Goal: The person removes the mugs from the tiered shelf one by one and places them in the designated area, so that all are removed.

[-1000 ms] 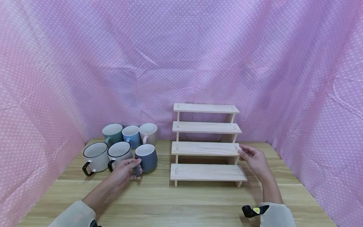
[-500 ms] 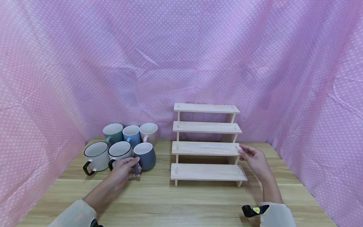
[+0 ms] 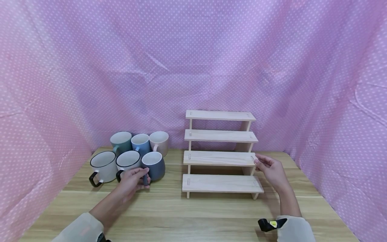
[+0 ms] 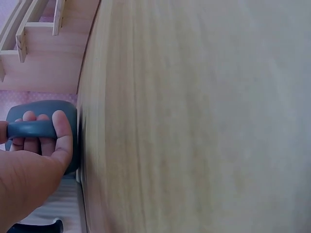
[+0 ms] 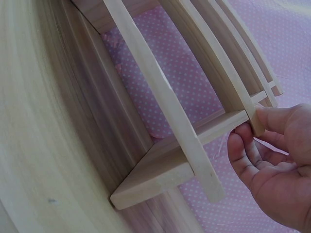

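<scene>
My left hand [image 3: 132, 181] holds a dark grey-blue mug [image 3: 156, 168] by its handle; in the left wrist view the fingers curl through the handle [image 4: 31, 129]. That mug stands at the right end of the front row, beside a white mug with a black rim [image 3: 128, 161]. On the right, my right hand [image 3: 273, 171] pinches the right end of the second-lowest board of a stepped wooden display rack [image 3: 222, 183]. Seen from the right wrist, thumb and fingers grip the board's end [image 5: 256, 121] from above and below.
Another black-rimmed white mug [image 3: 102, 164] stands at the front left. Behind are a green mug [image 3: 121, 143], a light blue mug [image 3: 141, 145] and a pale pink mug [image 3: 159, 143]. A pink dotted cloth [image 3: 193, 67] hangs behind the wooden table [image 3: 181, 218].
The dark grey-blue mug has shifted slightly left and back, toward the white mug, with my left hand on its handle. My right hand stays on the rack.
</scene>
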### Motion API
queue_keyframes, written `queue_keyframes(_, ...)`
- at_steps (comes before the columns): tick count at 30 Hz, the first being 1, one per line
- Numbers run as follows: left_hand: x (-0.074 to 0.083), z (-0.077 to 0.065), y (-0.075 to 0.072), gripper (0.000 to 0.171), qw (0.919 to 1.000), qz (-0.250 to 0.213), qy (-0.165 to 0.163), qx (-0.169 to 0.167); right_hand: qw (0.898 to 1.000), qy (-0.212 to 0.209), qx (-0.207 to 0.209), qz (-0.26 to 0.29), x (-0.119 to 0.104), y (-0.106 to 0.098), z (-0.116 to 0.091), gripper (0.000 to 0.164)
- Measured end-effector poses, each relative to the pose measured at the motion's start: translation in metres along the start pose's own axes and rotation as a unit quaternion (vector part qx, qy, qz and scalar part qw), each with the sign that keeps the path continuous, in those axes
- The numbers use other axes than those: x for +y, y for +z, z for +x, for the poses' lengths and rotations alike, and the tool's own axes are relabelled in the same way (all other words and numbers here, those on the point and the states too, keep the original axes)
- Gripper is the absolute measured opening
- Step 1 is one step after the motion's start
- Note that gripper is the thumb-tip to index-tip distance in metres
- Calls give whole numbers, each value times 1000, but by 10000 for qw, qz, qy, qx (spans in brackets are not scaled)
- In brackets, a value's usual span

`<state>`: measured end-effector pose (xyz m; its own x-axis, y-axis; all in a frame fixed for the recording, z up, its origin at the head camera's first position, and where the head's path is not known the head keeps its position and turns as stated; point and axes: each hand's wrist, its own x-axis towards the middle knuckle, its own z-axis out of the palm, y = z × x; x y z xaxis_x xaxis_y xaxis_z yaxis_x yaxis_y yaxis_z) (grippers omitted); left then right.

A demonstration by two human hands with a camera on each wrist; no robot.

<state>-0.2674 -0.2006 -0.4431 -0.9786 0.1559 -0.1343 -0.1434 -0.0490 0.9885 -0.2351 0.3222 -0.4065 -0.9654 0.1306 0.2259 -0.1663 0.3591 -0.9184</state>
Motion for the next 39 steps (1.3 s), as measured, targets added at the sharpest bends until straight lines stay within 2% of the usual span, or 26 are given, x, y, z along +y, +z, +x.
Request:
queue_keyframes(9,-3,2,4,24,9997,85,-210,32,10000,-13,29,-40,-2,0,-1,46)
queue_keyframes(21,-1,3,6,22,9996,103,-272,47,9999,117,-32,-43,0,-2,1,45)
queue_keyframes(30,-3,2,6,23,9997,60,-239,50,10000,16,16,-55,-1,0,-1,47)
queue_keyframes(39,-2,-1,7,28,9985,423,-215,279,10000,-29,22,-21,-1,1,-1,46)
